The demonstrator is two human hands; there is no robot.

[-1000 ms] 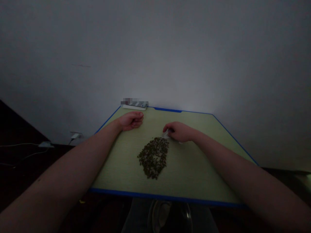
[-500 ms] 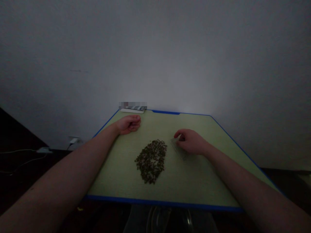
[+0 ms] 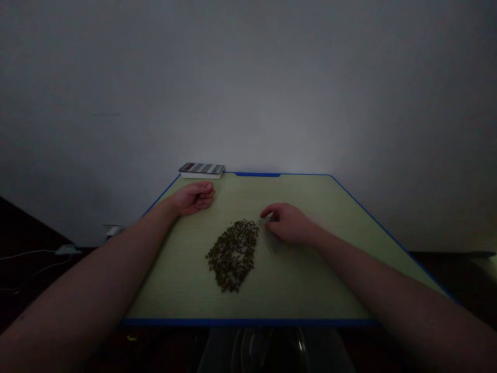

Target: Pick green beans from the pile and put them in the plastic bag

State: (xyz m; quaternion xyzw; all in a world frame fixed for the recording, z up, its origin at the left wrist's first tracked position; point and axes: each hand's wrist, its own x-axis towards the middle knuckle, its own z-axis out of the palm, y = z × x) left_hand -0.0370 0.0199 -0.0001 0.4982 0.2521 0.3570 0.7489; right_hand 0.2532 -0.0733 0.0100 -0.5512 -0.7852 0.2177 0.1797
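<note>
A flat spread of small greenish-brown seeds or dried bits (image 3: 235,254) lies on the middle of the pale table. Left of and beyond it, my left hand (image 3: 195,198) rests on the tabletop with its fingers curled in; nothing shows in it. At the right edge of the spread, my right hand (image 3: 285,221) pinches a clear, thin see-through piece (image 3: 269,239), perhaps plastic. The palm covers much of this piece, so its full shape is hidden. Its near side stands by the outermost bits.
A pale tabletop (image 3: 306,290) with a blue rim lies against a grey wall. At its far left corner sits a white box with a dark striped top (image 3: 202,171). White cables and an adapter (image 3: 68,249) are left of the table. Shiny round-edged objects (image 3: 267,349) show below the front edge.
My right hand has moved left with the clear piece, up to the edge of the spread. My left hand keeps its curled pose. The whole view has shifted slightly.
</note>
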